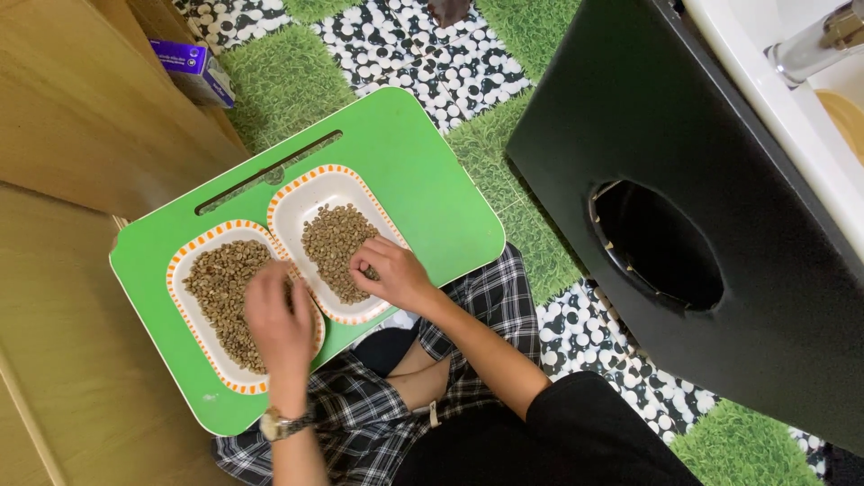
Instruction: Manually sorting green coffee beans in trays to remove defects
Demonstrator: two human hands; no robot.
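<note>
Both hands point(279, 324) point(391, 274) sift beans point(328, 238); purple box point(193, 67) lies beyond.

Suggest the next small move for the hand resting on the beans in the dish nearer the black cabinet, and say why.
Probably a small pinch and lift. The right hand rests fingertips-down on the beans in the right dish, fingers curled as if closing on a few. The left hand is over the left dish, blurred. Both dishes sit on the green tray, so carrying beans across would be short.
</note>
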